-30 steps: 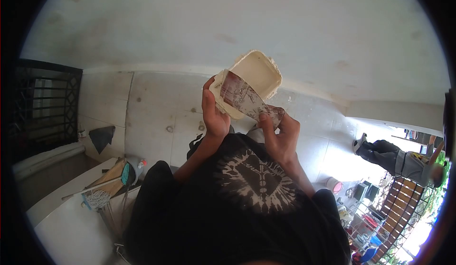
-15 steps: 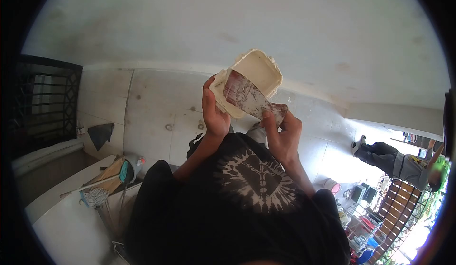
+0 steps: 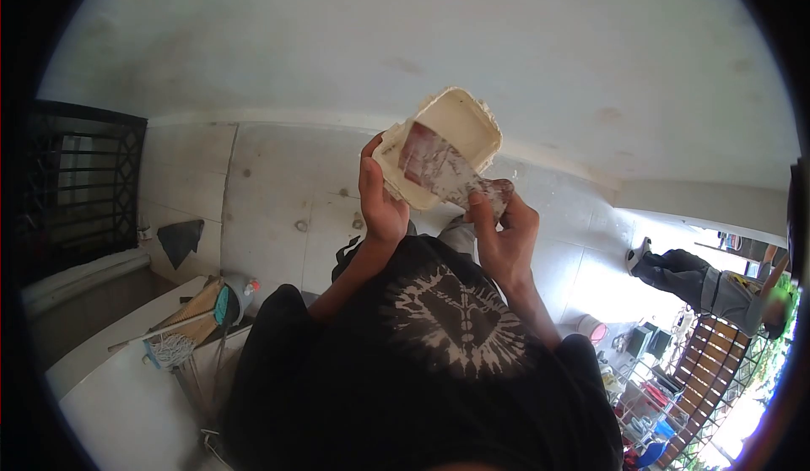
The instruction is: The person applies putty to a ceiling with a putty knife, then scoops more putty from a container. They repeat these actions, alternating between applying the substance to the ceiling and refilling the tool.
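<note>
My left hand (image 3: 386, 218) grips the pale tray (image 3: 474, 127); my right hand (image 3: 510, 243) grips the stained scraper (image 3: 440, 167) across its opening. Pale residue crusts the rim; blade contact cannot be determined. Relative to the earlier frame, scraper and right hand have shifted slightly rightward; the tray is unmoved.

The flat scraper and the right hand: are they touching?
Touching. The head view shows the right hand gripping the flat scraper by its narrow end, thumb on top.
</note>
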Demonstrator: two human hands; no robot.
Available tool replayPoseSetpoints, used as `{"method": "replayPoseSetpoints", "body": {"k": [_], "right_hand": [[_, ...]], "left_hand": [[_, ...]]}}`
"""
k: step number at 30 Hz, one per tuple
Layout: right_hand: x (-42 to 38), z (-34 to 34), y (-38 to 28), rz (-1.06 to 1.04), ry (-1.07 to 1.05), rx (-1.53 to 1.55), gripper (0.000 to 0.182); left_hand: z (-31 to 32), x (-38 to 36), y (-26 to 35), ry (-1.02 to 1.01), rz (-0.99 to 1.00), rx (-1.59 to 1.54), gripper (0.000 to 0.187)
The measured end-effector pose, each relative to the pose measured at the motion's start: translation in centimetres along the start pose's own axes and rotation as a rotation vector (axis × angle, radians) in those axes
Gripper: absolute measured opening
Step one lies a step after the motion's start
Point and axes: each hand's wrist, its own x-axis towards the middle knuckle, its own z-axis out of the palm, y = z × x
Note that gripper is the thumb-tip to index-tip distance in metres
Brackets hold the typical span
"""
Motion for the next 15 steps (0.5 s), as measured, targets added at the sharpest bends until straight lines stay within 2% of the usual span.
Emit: {"method": "replayPoseSetpoints", "body": {"k": [7, 13, 15], "right_hand": [[0.01, 0.17, -0.26, -0.115, -0.016, -0.118, 0.015], [-0.07, -0.01, -0.04, -0.044, -0.039, -0.039, 0.014], [-0.05, 0.01, -0.15, -0.078, -0.030, -0.071, 0.014]], "left_hand": [[-0.33, 0.02, -0.16, -0.032, 0.011, 0.059, 0.058], [-0.11, -0.05, 0.00, -0.016, 0.004, 0.049, 0.058], [-0.13, -0.08, -0.04, -0.010, 0.002, 0.044, 0.058]]}}
